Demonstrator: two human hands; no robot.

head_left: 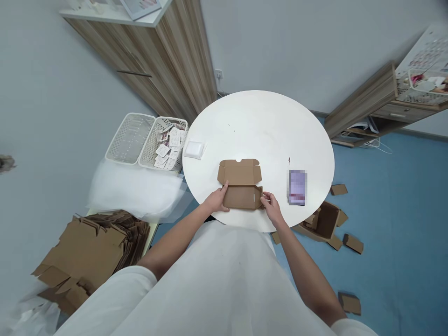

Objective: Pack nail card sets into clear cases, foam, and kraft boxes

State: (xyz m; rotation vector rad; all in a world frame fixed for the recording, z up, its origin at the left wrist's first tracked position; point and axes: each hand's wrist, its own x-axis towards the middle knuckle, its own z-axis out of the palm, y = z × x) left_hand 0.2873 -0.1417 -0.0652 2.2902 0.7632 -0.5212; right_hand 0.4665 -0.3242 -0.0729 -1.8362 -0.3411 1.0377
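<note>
A brown cardboard mailer box (239,197), partly folded, lies on the white round table (259,126) in front of my body. Its lid panel stretches away from me, and its right end wall stands up. My left hand (217,199) holds the box's left side, thumb at the lid crease. At the opposite end, my right hand (270,204) pinches the raised right wall between thumb and fingers. A small white packet (194,150) lies at the table's left edge. To the right of my right hand is a purple item (297,187), blurred by pixelation.
At left stand two white baskets, one with small printed cards (170,147), the other with clear items (130,138). Translucent sheets (133,189) and stacked flat cardboard (94,247) lie nearer. An open carton (327,219) and several small boxes (353,243) sit on the blue floor.
</note>
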